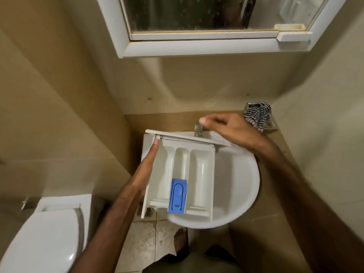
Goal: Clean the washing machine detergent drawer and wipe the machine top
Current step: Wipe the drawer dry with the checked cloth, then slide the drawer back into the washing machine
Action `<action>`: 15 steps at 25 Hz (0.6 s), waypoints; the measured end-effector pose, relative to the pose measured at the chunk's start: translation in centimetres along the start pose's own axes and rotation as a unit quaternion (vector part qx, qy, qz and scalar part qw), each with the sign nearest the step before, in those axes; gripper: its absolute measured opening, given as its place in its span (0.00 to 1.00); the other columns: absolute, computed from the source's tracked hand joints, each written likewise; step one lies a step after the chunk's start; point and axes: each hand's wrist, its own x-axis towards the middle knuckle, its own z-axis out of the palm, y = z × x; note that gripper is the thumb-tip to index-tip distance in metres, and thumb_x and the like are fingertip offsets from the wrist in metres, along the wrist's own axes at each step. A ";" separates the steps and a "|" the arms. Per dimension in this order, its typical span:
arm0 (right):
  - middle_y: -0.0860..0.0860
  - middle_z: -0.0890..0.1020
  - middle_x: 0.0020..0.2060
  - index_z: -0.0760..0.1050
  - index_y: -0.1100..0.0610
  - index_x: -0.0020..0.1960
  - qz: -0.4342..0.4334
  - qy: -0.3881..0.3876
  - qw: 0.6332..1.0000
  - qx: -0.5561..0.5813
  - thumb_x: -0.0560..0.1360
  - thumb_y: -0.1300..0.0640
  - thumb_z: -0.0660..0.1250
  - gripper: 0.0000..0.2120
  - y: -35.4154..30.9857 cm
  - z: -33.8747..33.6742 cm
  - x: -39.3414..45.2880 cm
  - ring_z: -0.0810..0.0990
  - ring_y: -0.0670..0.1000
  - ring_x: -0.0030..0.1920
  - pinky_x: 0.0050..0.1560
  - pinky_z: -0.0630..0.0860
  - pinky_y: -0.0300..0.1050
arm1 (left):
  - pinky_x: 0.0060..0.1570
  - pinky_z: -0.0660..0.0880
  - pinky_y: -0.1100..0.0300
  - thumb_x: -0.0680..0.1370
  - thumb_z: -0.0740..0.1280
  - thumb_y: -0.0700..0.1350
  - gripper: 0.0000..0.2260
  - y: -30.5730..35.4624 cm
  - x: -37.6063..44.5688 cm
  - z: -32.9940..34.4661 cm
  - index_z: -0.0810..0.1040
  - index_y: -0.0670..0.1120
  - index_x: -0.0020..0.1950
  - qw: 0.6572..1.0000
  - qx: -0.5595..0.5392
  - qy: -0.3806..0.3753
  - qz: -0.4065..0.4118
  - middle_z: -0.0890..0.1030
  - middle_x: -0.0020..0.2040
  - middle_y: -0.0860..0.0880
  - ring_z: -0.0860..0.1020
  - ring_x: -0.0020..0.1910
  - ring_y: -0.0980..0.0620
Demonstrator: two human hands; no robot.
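Head view: you stand at a white wash basin [242, 186], and the detergent drawer [183, 174] lies across the basin's left half, its front panel at 12 o'clock toward the wall and its open rear end at 6 o'clock toward you. The drawer overhangs the basin rim at 9 o'clock. Judged from this placement, the drawer sits where runoff falls into the bowl.

Your left hand [144, 168] lies flat against the drawer's outer left wall, fingers extended and together, thumb hidden. The hand braces the drawer rather than clasping it; this keeps the overhanging side from tipping.

Your right hand [222, 123] reaches over the front panel to the tap [198, 129] at 12 o'clock. The fingers curl loosely at the tap head. Whether they grip it you cannot tell, because the hand is motion-blurred.

The blue siphon insert [177, 196] sits in the middle compartment at the near end. All three compartments face up, ready to receive water.

A striped cloth [256, 113] rests in a wire holder at 1 o'clock on the counter, well apart from the drawer. The washing machine is not in view.

No water flow is visible.
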 end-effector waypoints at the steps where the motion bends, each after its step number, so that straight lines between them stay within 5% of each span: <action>1: 0.40 0.83 0.61 0.78 0.44 0.70 0.017 -0.090 0.996 -0.019 0.69 0.26 0.70 0.35 -0.3 0.8 0.1 0.80 0.38 0.61 0.66 0.73 0.42 | 0.79 0.57 0.43 0.70 0.61 0.80 0.34 0.1 -1.0 -0.5 0.69 0.70 0.74 1.000 0.018 -0.012 0.005 0.69 0.78 0.62 0.64 0.79 0.55; 4: 0.43 0.75 0.71 0.63 0.43 0.80 0.044 -0.290 0.955 -0.033 0.65 0.27 0.73 0.49 0.3 4.6 -0.4 0.74 0.43 0.70 0.72 0.71 0.47 | 0.80 0.55 0.44 0.73 0.60 0.78 0.35 -0.1 -5.2 -2.0 0.69 0.66 0.76 0.998 0.052 -0.045 0.011 0.69 0.78 0.60 0.65 0.78 0.57; 7: 0.43 0.71 0.75 0.58 0.43 0.82 0.022 -0.374 0.927 -0.019 0.65 0.31 0.75 0.52 0.7 8.5 -2.5 0.73 0.43 0.72 0.74 0.72 0.50 | 0.80 0.58 0.42 0.74 0.60 0.77 0.34 -1.2 -9.7 -4.6 0.71 0.62 0.76 0.993 0.110 -0.040 0.005 0.71 0.77 0.58 0.67 0.78 0.55; 11: 0.39 0.72 0.71 0.67 0.42 0.78 -0.029 -0.355 0.934 -0.031 0.65 0.28 0.76 0.46 0.1 15.0 -7.4 0.73 0.42 0.70 0.70 0.72 0.47 | 0.79 0.61 0.43 0.76 0.59 0.76 0.34 -3.5 -16.1 -7.8 0.73 0.58 0.75 0.983 0.183 -0.006 -0.024 0.73 0.76 0.55 0.70 0.76 0.53; 15: 0.45 0.86 0.55 0.80 0.45 0.65 -0.038 -0.353 0.933 0.056 0.68 0.36 0.79 0.28 -1.1 22.0 -12.3 0.85 0.46 0.55 0.60 0.83 0.51 | 0.74 0.68 0.53 0.77 0.62 0.72 0.26 -5.5 -23.7 -9.9 0.81 0.58 0.67 0.983 0.172 0.043 -0.054 0.80 0.69 0.58 0.77 0.69 0.59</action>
